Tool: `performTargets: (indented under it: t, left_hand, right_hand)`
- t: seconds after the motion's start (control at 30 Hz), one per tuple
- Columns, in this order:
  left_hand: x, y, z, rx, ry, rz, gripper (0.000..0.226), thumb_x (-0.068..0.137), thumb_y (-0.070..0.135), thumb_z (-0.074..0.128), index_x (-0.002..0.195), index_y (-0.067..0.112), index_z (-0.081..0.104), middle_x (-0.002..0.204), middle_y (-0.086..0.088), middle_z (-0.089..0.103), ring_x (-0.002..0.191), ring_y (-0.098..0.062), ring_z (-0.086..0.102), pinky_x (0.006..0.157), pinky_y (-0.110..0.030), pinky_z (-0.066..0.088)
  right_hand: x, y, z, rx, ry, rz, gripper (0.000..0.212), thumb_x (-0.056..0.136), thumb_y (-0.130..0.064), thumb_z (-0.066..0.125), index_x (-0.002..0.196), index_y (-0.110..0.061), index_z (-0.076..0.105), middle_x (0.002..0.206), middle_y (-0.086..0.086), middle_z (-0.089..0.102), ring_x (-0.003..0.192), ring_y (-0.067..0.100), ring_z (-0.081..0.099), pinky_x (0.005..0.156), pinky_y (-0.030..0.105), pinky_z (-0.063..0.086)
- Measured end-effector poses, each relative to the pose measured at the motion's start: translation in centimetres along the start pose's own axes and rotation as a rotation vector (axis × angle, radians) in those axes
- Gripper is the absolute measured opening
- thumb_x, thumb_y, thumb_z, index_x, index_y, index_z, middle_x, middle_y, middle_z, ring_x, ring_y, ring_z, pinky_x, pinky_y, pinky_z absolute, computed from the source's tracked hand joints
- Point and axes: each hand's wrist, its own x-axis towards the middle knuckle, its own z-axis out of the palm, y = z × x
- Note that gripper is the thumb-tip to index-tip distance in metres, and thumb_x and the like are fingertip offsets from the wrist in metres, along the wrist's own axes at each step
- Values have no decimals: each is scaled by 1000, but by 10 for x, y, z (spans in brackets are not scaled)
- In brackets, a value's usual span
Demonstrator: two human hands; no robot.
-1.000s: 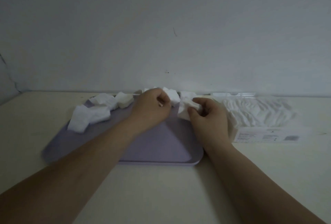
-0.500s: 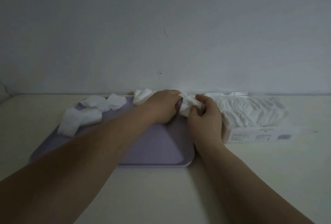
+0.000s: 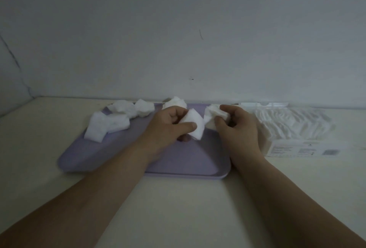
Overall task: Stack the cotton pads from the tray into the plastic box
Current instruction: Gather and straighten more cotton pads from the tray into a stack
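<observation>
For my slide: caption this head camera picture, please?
Left hand and right hand each hold cotton pads over purple tray beside plastic box.

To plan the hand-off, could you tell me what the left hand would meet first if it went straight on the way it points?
Probably the bunch of cotton pads gripped by the right hand: the left hand, pinching one pad, points rightward at it across a gap, though depth is unclear.

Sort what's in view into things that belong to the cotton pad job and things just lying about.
Belongs to the job: tray; loose cotton pads on it; pad pinched by the left hand; bunched pads gripped by the right hand; plastic box, partly filled.
Just there: table; wall.
</observation>
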Motion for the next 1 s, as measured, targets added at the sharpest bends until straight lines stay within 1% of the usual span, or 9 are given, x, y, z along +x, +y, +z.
performTargets:
  t: [0.1,0.2,0.27,0.4,0.5,0.57,0.7,0.9,1.0]
  left_hand:
    - [1,-1,-2,-138,-75,-17,20,75,9,78,79,27,73,89,-2,71,85,-20,61,62,-30,50]
    - [-2,0,-2,-230,-172,-2,24,78,6,73,94,23,69,92,1,73,86,-16,64,59,-28,53]
    - [-4,-3,-1,-119,-189,27,27,84,0,74,103,20,69,98,-2,76,90,-18,67,63,-29,57]
    - [-6,-7,4,163,-68,104,20,86,-3,75,91,16,73,93,-7,77,85,-14,69,77,-34,59]
    - [-7,-9,7,284,15,181,12,83,4,82,85,13,73,80,0,76,73,-4,65,72,-22,54]
    - [-5,-10,4,292,32,165,13,82,7,84,85,16,75,81,4,76,72,-2,65,73,-21,54]
    - [-4,-11,-2,252,21,106,16,82,6,85,93,14,78,94,-5,80,83,-9,71,84,-31,59]
    - [-3,-10,-1,252,-7,91,16,81,5,86,93,12,79,95,-8,81,84,-12,72,87,-34,59]
    - [-2,-10,-1,217,27,86,25,73,7,91,88,15,73,91,-11,79,79,-15,71,84,-39,61]
  right_hand:
    - [3,2,0,11,-38,-16,28,91,-14,71,118,-22,68,96,-17,72,90,-5,69,82,15,56]
    - [5,5,1,52,-79,-11,30,88,-12,75,118,-17,71,97,-10,76,91,0,72,83,21,59]
    - [5,8,2,96,-125,21,31,85,-11,79,114,-18,72,97,-5,79,92,7,74,84,31,60]
    - [3,8,2,155,-253,68,33,85,3,74,108,-20,73,93,-5,80,86,9,75,77,28,59]
    - [3,8,0,188,-292,74,32,86,7,71,111,-14,73,96,0,81,89,12,75,76,26,58]
    - [3,9,0,197,-300,76,30,88,3,71,114,-12,72,99,2,80,93,15,75,81,29,58]
    - [3,8,2,151,-321,35,30,92,2,66,111,-19,74,100,1,80,97,17,75,88,35,58]
    - [2,6,2,152,-356,46,30,91,0,65,112,-19,74,101,2,80,99,21,74,88,37,57]
    - [2,3,-1,160,-426,75,42,71,-25,80,112,-26,73,102,-1,79,102,21,72,90,38,55]
